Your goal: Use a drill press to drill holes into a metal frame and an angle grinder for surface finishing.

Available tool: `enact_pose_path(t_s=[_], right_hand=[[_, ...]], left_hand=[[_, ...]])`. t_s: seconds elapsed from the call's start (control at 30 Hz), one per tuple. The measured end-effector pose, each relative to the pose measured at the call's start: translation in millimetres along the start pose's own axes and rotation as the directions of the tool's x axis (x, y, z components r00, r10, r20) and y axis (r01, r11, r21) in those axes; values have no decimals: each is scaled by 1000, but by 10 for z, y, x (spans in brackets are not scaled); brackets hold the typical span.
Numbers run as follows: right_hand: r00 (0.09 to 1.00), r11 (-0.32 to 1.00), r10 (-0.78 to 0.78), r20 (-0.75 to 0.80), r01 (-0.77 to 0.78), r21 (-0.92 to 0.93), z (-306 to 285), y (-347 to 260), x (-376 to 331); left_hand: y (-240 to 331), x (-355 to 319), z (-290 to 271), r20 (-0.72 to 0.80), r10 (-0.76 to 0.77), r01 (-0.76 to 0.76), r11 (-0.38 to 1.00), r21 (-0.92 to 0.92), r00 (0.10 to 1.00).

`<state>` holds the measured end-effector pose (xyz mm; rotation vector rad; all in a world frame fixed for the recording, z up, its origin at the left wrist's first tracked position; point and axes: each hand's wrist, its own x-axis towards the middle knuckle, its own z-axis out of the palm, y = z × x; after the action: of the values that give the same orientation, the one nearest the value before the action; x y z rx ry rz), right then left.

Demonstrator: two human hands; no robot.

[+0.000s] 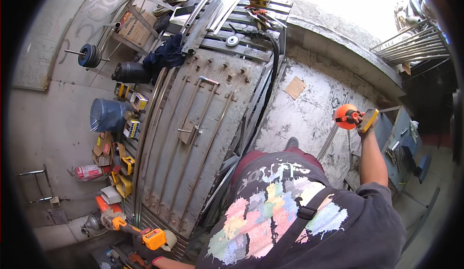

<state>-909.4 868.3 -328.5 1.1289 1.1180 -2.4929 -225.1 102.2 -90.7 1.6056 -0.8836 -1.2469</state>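
Tape reel (346, 116): orange, gripped by right hand (366, 124), right of frame.
Left hand (145, 249): lower left, grasping orange tool (153, 238).
Risk: outstretched reel may slip, I judge.

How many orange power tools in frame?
2. One orange tool is held up in the right hand by the wall. The other, an orange drill, is gripped by the left hand at the gate's lower edge. Clutter may hide more.

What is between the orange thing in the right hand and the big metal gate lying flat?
In the head view, bare stained concrete floor with a piece of cardboard lies between the orange tool in the right hand and the metal gate.
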Motion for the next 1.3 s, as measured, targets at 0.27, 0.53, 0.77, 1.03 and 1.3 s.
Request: enact_pose_path(t_s=[0.27, 0.53, 0.77, 1.03, 1.3], right_hand=[[942, 976, -101, 320, 156, -151, 668, -1461, 848], [791, 983, -82, 606, 164, -81, 598, -2555, 1260], [899, 868, -256, 354, 375, -325, 1219, -2830, 1177], [958, 968, -53, 283, 119, -222, 2522, -2983, 1633], [818, 692, -4, 576, 417, -589, 3362, -3447, 2977]], left_hand=[[-169, -1269, 2164, 645, -229, 395, 911, -123, 729], [-622, -2534, 5263, 930, -312, 287, 924, 251, 192], [-566, -2682, 7337, 911, -380, -53, 918, 392, 157], [-1060, -2033, 9176, 915, -268, -323, 874, 363, 302], [-1494, -2102, 9947, 717, -245, -238, 832, 501, 653]])
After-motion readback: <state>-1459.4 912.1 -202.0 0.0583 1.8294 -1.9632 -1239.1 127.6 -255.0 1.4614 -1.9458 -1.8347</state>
